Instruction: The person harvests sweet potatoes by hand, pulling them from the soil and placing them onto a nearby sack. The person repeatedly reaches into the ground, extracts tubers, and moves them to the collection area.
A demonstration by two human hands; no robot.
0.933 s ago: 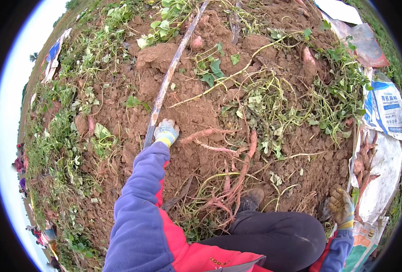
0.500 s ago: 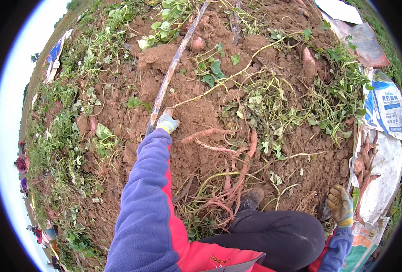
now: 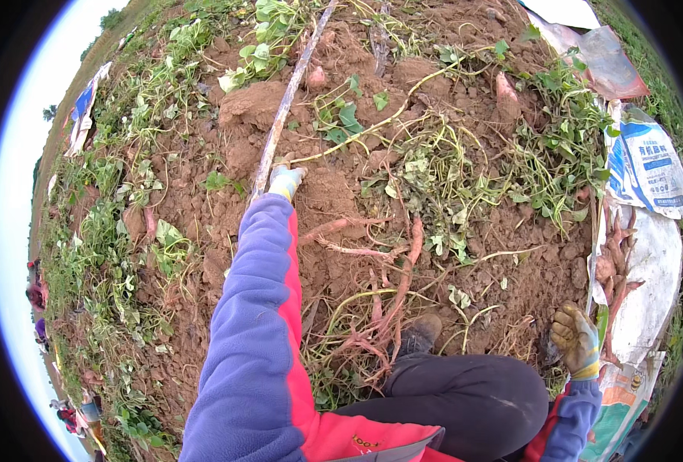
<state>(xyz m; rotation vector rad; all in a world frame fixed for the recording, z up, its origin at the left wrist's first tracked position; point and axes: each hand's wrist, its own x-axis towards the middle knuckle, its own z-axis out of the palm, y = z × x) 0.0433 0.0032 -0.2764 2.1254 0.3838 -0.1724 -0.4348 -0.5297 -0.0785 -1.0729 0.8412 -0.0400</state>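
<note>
Your left hand (image 3: 286, 181), in a pale glove, is stretched far out in front of you and is closed around the lower end of a long wooden handle (image 3: 291, 92). The handle runs away from you over the red soil (image 3: 226, 223) toward the green vines (image 3: 276, 31) at the top. What tool is at its far end I cannot tell, because it goes out of view.

Your right hand (image 3: 576, 339), in a worn yellow glove, is low at your right side with the fingers loosely bent. It holds nothing that I can see, and it hangs just beside the white sack (image 3: 653, 292) on which some dug sweet potatoes (image 3: 615, 262) lie.

Between your hands, a bunch of thin reddish roots (image 3: 380, 308) lies uncovered in the soil, near your shoe (image 3: 418, 335). One more sweet potato (image 3: 507, 88) lies on the ground further away, to the right.

I judge that you are in the digging step: some roots are open, but they are not yet free from the earth. The next move calls for a firm hold on the handle, perhaps with both hands. You must work the soil beside the roots and not on them, so the blade does not cut them.
</note>
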